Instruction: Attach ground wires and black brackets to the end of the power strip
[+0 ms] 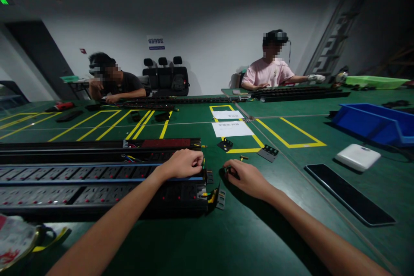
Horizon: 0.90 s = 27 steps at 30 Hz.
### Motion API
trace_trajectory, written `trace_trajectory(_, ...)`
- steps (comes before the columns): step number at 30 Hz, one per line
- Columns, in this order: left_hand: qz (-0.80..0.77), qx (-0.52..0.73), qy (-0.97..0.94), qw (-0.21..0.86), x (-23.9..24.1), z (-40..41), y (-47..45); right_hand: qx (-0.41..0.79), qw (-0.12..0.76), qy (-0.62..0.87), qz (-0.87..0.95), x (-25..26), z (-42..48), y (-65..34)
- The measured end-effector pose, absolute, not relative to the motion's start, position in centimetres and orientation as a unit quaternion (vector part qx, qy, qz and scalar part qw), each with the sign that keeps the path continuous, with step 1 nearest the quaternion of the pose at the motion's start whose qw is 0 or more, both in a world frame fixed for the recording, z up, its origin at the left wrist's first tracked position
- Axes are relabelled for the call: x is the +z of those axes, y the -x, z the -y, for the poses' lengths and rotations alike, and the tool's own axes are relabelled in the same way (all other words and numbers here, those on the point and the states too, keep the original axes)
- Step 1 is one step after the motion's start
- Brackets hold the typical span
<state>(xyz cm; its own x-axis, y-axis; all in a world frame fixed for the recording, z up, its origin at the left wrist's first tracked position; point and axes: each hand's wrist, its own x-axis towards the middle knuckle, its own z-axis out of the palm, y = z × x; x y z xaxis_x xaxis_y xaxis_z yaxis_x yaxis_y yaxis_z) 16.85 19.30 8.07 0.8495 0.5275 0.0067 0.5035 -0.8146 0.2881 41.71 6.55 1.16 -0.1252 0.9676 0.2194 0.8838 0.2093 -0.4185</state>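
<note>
Several long black power strips (110, 173) with rows of sockets and small red parts lie side by side on the left of the table. My left hand (185, 164) rests over the end of one strip, its fingers curled closed beside a yellow-green wire; what they grip is hidden. Just right of the strip ends, my right hand (247, 177) is closed in a pinch above the table. Whatever it holds is too small to name. Below the hands, a black perforated bracket (221, 198) stands by the nearest strip's end, next to a yellow-green wire (212, 196).
Two black brackets (269, 153) (225, 144) and paper labels (232, 129) lie ahead. On the right are a phone (349, 194), a white box (358, 157) and a blue bin (375, 124). Two people (271, 69) (119, 82) sit across the table. A bag (16, 241) lies near left.
</note>
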Motion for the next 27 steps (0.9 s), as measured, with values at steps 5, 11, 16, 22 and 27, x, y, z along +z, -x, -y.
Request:
trace_trajectory(5,-0.272,0.043,-0.952,0.137,8.01,-19.34,-16.87,0.099,0.239,0.629,0.733,1.11,-6.51,-41.62)
trace_trajectory(11,-0.271,0.044,-0.952,0.137,7.95,-19.35,-16.88,0.094,0.234,0.616,0.747,1.18,-6.50,-41.70)
trace_trajectory(16,-0.272,0.047,-0.952,0.135,8.03,-19.28,-16.88,0.100,0.228,0.613,0.750,1.23,-6.48,-41.69)
trace_trajectory(22,-0.269,0.050,-0.952,0.134,7.88,-19.36,-16.85,0.096,0.224,0.615,0.750,1.07,-6.60,-41.79)
trace_trajectory(27,-0.266,0.051,-0.953,0.132,7.75,-19.36,-16.88,0.096,0.238,0.610,0.750,0.84,-6.60,-41.89)
